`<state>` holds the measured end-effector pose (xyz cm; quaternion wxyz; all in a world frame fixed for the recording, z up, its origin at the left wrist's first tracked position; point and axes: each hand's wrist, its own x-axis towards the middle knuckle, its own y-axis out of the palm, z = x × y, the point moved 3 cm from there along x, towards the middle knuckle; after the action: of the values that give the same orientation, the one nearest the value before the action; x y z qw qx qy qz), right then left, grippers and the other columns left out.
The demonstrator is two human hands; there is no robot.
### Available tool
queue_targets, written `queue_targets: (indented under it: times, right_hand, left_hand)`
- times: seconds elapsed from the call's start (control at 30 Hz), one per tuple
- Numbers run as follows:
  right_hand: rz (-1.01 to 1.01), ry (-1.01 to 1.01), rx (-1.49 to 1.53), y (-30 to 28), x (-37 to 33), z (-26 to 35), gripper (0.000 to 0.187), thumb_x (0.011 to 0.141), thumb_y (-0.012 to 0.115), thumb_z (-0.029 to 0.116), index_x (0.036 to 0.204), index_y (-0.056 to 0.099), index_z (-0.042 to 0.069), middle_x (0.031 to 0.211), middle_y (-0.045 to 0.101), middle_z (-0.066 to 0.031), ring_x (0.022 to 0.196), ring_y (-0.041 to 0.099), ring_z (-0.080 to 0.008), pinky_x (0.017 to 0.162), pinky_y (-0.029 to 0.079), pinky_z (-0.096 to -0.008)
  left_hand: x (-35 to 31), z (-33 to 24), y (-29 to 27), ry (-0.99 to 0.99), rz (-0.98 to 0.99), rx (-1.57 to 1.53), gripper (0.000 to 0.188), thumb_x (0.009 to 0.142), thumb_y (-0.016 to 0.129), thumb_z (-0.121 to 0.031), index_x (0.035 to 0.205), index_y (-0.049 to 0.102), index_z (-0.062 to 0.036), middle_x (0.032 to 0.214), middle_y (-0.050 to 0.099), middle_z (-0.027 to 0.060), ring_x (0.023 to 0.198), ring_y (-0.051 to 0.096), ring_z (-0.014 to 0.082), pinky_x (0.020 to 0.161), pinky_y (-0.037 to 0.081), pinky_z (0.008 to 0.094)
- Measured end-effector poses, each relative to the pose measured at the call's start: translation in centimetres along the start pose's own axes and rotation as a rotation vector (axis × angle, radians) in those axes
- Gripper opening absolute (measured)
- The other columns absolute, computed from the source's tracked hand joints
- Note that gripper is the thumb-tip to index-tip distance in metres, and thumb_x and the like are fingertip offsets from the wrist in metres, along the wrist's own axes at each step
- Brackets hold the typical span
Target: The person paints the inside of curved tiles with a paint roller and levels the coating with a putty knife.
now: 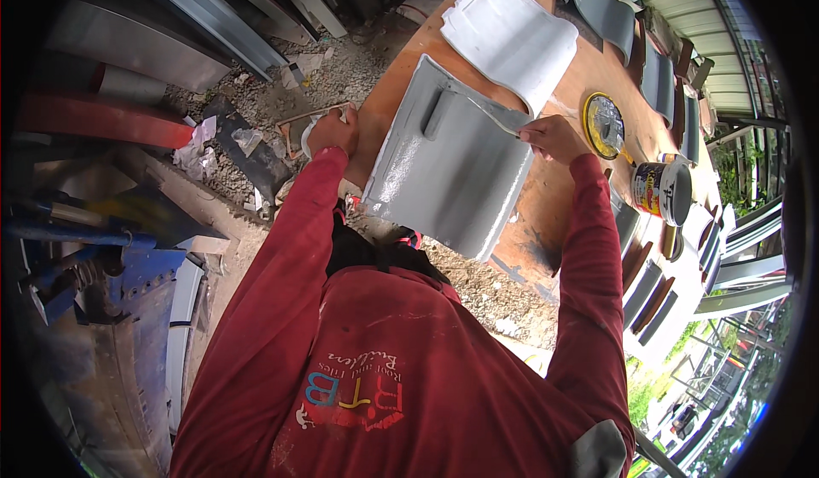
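Note:
A curved grey roof tile (461, 162) lies on the wooden board in front of me, its surface wet and shiny along the left side. My right hand (554, 139) is closed around a thin paintbrush (505, 125), whose far end reaches over the tile's upper right part; the bristles are hard to make out. Left of the tile, my left hand (334, 131) is closed on a white, curved-rimmed thing (308, 139), mostly covered by the fingers. Beyond the grey tile lies a white roof tile (512, 34), close to its far edge.
The brown board (563, 192) carries a paint-smeared yellow-rimmed lid (603, 125) and a paint bucket (663, 192) on the right. More grey tiles (657, 81) line the far right. Metal sheets (141, 43) and rubble (294, 77) lie at left, near a blue metal machine (128, 282).

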<state>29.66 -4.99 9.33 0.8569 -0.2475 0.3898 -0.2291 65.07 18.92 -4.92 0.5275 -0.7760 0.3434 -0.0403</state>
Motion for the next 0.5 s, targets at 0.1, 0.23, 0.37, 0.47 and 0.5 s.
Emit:
queue_targets:
  times: [0.1, 0.23, 0.37, 0.47, 0.5]
  right_hand:
    - [-0.043, 0.062, 0.061, -0.2, -0.3, 0.3, 0.032, 0.093, 0.075, 0.032, 0.105, 0.078, 0.002, 0.063, 0.062, -0.0023, 0.048, 0.051, -0.0082, 0.046, 0.041, -0.0267]
    - [-0.102, -0.021, 0.178, -0.3, 1.5, 2.9, 0.035, 0.092, 0.076, 0.035, 0.103, 0.078, 0.001, 0.064, 0.063, -0.0030, 0.047, 0.051, -0.0083, 0.045, 0.041, -0.0259]
    - [-0.012, 0.116, 0.085, -1.9, 0.7, 0.9, 0.033, 0.092, 0.077, 0.035, 0.101, 0.077, 0.003, 0.065, 0.063, -0.0033, 0.048, 0.052, -0.0095, 0.044, 0.042, -0.0264]
    - [0.003, 0.218, 0.010, -3.5, -2.4, -0.7, 0.028, 0.092, 0.076, 0.034, 0.098, 0.077, 0.007, 0.065, 0.063, -0.0029, 0.049, 0.054, -0.0104, 0.043, 0.042, -0.0273]
    - [-0.017, 0.245, -0.008, -4.1, -3.7, -1.4, 0.027, 0.092, 0.076, 0.033, 0.096, 0.077, 0.006, 0.064, 0.063, -0.0030, 0.048, 0.054, -0.0106, 0.043, 0.043, -0.0275]
  left_hand:
    - [-0.1, 0.1, -0.1, 0.006, -0.005, 0.004, 0.063, 0.100, 0.040, -0.061, 0.118, 0.073, -0.0103, 0.108, 0.074, 0.0241, 0.103, 0.071, 0.0428, 0.090, 0.055, 0.0528]
    - [0.0, 0.0, 0.2, 0.014, -0.012, -0.003, 0.063, 0.100, 0.040, -0.060, 0.118, 0.073, -0.0095, 0.108, 0.074, 0.0246, 0.104, 0.071, 0.0435, 0.092, 0.055, 0.0526]
    - [0.0, 0.1, 0.3, 0.012, 0.019, -0.003, 0.064, 0.099, 0.041, -0.060, 0.122, 0.073, -0.0095, 0.110, 0.074, 0.0245, 0.106, 0.070, 0.0436, 0.094, 0.054, 0.0524]
    - [0.0, 0.2, 0.2, 0.033, -0.010, -0.020, 0.065, 0.099, 0.041, -0.061, 0.121, 0.073, -0.0088, 0.110, 0.074, 0.0249, 0.107, 0.070, 0.0437, 0.095, 0.053, 0.0530]
    - [0.0, 0.4, 0.4, 0.036, -0.006, -0.019, 0.065, 0.099, 0.041, -0.061, 0.121, 0.073, -0.0088, 0.110, 0.074, 0.0249, 0.107, 0.070, 0.0437, 0.095, 0.053, 0.0530]
